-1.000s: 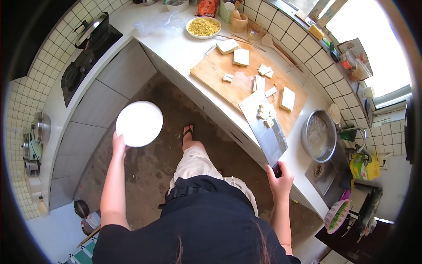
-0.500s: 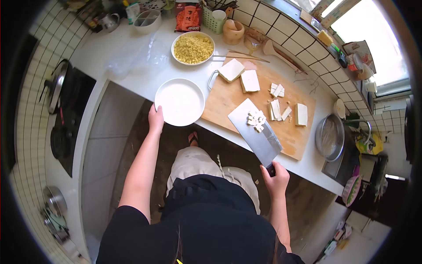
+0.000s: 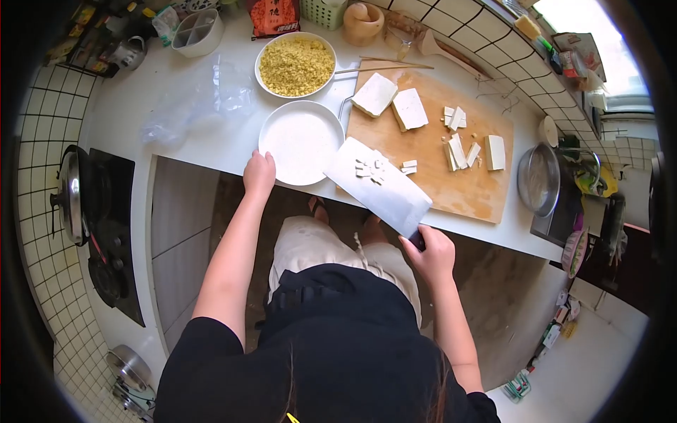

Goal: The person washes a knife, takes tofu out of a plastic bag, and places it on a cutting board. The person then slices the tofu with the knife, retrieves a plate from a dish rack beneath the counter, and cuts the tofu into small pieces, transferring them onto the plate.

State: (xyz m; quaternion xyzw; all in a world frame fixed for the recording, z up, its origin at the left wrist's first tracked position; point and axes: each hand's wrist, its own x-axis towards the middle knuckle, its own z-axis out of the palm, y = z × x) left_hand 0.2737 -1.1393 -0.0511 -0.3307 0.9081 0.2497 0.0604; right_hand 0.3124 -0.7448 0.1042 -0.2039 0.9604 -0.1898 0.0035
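My left hand [image 3: 259, 173] grips the near-left rim of a shallow white plate [image 3: 300, 141] at the counter's front edge. In my right hand [image 3: 431, 252] is the handle of a cleaver [image 3: 396, 196], its broad blade lying flat. Small white tofu cubes [image 3: 369, 170] rest on the blade, whose front corner overlaps the plate's right rim. A few tofu pieces [image 3: 409, 167] lie on the wooden cutting board [image 3: 451, 190] just beyond the blade. Farther back on the board are two tofu blocks [image 3: 374, 95], cut tofu slices [image 3: 457, 151] and a smaller block [image 3: 495, 153].
Behind the plate stands a bowl of yellow crumbly food [image 3: 296, 65], with chopsticks [image 3: 384, 68] beside it. A clear plastic bag [image 3: 201, 106] lies to the left. A metal basin [image 3: 539, 180] is at the right, and a stove [image 3: 116, 233] at the far left.
The cleaver with its tofu cubes has moved left from over the board to the plate's rim. A few tofu pieces now show on the board behind the blade. The view has shifted slightly.
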